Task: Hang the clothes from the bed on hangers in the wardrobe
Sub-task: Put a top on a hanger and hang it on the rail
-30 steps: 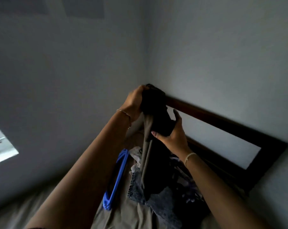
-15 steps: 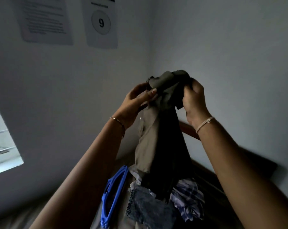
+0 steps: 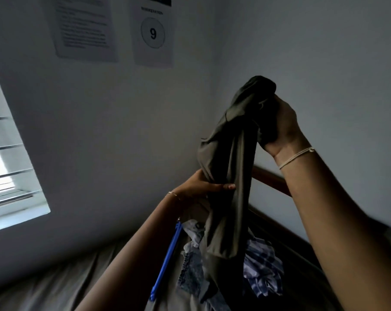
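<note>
Above the bed [image 3: 55, 288], left grip [image 3: 203, 185] has slid down to clutch the garment [image 3: 230, 176] midway, right grip [image 3: 282, 124] fisted round its top, straightening it.

Bed [image 3: 55, 286] with taupe sheet and dark wooden headboard [image 3: 270, 180], bearing 1 blue hanger [image 3: 166, 263] just beside a heap of clothes [image 3: 193, 232] that includes 1 denim garment [image 3: 191, 270] and 1 blue-and-white plaid garment [image 3: 263, 270].

garment [image 3: 228, 176] above pile [image 3: 263, 268] on bed [image 3: 55, 286], hanger [image 3: 165, 261] left
</note>
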### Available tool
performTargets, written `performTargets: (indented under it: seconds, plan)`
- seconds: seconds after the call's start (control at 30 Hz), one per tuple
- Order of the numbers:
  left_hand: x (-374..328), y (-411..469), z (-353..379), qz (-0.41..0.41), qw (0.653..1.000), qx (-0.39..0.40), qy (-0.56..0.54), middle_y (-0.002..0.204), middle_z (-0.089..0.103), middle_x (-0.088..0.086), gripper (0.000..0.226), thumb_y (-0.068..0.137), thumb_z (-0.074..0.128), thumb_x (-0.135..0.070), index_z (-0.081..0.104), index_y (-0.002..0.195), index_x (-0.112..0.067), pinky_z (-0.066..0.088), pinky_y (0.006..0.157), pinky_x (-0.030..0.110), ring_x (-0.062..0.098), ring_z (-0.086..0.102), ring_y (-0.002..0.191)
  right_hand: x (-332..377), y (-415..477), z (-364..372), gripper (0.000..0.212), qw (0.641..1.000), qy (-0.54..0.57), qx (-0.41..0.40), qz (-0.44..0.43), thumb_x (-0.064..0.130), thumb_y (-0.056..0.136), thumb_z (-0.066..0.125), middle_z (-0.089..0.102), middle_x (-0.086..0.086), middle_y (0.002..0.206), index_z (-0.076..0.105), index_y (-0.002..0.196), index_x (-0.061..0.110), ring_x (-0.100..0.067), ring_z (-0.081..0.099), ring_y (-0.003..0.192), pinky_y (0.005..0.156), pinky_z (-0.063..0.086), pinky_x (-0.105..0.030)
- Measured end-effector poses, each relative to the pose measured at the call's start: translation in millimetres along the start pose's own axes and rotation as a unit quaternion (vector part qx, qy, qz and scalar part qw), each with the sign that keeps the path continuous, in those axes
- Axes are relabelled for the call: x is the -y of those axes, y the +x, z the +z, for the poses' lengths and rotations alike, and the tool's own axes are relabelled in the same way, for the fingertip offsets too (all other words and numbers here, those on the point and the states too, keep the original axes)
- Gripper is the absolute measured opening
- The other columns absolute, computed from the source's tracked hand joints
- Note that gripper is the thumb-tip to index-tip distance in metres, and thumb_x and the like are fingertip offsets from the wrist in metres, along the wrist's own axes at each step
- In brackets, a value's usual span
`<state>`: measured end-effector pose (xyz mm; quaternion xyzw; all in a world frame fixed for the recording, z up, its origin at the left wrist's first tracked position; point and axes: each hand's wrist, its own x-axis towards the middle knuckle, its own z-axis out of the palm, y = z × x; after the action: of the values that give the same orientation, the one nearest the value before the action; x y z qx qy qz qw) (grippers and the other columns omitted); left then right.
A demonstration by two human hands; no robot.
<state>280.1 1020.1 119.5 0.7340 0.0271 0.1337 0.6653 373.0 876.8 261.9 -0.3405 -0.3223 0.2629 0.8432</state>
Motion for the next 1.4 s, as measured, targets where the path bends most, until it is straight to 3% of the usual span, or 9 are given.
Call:
performTargets:
  seconds: [0.17,0.27,0.37,0.5,0.7,0.9,1.07,1.2,1.4]
  plan:
    - [12.7,-14.1,-8.2,-0.012,0.997,-0.028,-0.075,0.109,0.069,0.011,0.028,0.084,0.066,-0.005,0.063,0.112,-0.005,0.054,0.088,0.032,0.021,0.067,0.099,22.5,-6.9,-39.9,0.024,0.997,-0.079,-0.018,-0.016,0.022,0.084,0.06,0.066,0.005,0.056,0.07,0.063,0.018,-0.006,0.064,0.05,0.046,0.051,-0.017]
    - [11.9,-19.2,-17.3,-0.038,0.992,-0.064,-0.103,0.089,0.067,0.013,0.016,0.095,0.05,-0.007,0.061,0.101,0.002,0.055,0.067,0.023,0.014,0.068,0.073,34.3,-16.3,-67.8,0.031,0.999,-0.009,0.035,0.011,0.018,0.043,0.092,0.072,-0.004,0.072,0.076,0.068,0.01,-0.011,0.071,0.067,0.058,0.055,-0.02]
    - [5.2,-18.5,-21.0,-0.033,0.983,-0.075,-0.161,0.084,0.071,0.009,0.022,0.098,0.042,-0.009,0.06,0.105,0.001,0.056,0.063,0.024,0.014,0.069,0.071,41.1,-28.5,-95.7,0.018,0.998,-0.03,-0.051,0.0,0.016,0.071,0.068,0.072,-0.006,0.077,0.069,0.086,0.006,-0.013,0.071,0.071,0.06,0.055,-0.021]
    - [-13.0,-11.5,-18.4,-0.016,0.983,-0.061,-0.173,0.093,0.072,0.01,0.031,0.091,0.051,-0.023,0.062,0.11,0.0,0.058,0.07,0.026,0.017,0.07,0.079,38.4,-37.8,-129.8,0.061,0.98,-0.095,-0.173,0.019,0.03,0.068,0.069,0.067,-0.015,0.115,0.061,0.121,0.002,-0.024,0.067,0.102,0.077,0.058,-0.029]
    - [-44.3,-6.3,-9.5,-0.007,0.989,-0.006,-0.145,0.087,0.07,0.01,0.025,0.091,0.056,-0.026,0.065,0.096,-0.003,0.059,0.069,0.027,0.018,0.069,0.072,14.9,-61.8,-179.6,0.031,0.948,-0.158,-0.252,0.116,0.024,0.097,0.039,0.069,-0.012,0.088,0.066,0.089,0.012,-0.024,0.067,0.076,0.071,0.054,-0.029]
    - [-74.4,4.0,15.6,-0.027,0.996,0.034,-0.077,0.087,0.068,0.012,0.03,0.086,0.06,-0.032,0.066,0.096,-0.004,0.057,0.066,0.026,0.018,0.066,0.068,-35.3,-80.9,-194.2,0.023,0.903,-0.295,-0.219,0.224,0.027,0.082,0.059,0.065,0.0,0.088,0.068,0.1,0.016,-0.017,0.062,0.082,0.07,0.041,-0.03]
    - [-69.5,17.6,37.5,-0.061,0.996,0.0,-0.06,0.122,0.061,0.025,0.041,0.095,0.054,-0.031,0.061,0.116,0.003,0.05,0.093,0.037,0.033,0.059,0.102,-50.5,-76.1,-134.7,0.022,0.918,-0.344,-0.192,0.038,0.009,0.096,0.049,0.062,-0.013,0.108,0.064,0.111,0.004,-0.022,0.056,0.103,0.066,0.045,-0.012]
    - [-60.4,15.9,50.4,-0.065,0.993,-0.013,-0.095,0.11,0.067,0.018,0.032,0.098,0.049,-0.033,0.065,0.108,-0.008,0.055,0.076,0.034,0.024,0.065,0.085,-57.2,-75.9,-91.7,0.009,0.91,-0.366,-0.159,-0.116,0.021,0.09,0.062,0.067,-0.007,0.099,0.064,0.095,0.014,-0.028,0.063,0.095,0.072,0.05,-0.02]
    - [-57.2,10.5,58.4,-0.063,0.975,0.006,-0.215,0.106,0.07,0.014,0.037,0.102,0.039,-0.033,0.063,0.109,-0.006,0.054,0.09,0.036,0.024,0.068,0.095,-75.0,-88.9,-71.7,0.049,0.765,-0.586,-0.129,-0.234,0.024,0.07,0.079,0.047,0.007,0.109,0.053,0.11,0.018,-0.001,0.045,0.094,0.074,0.04,-0.004]
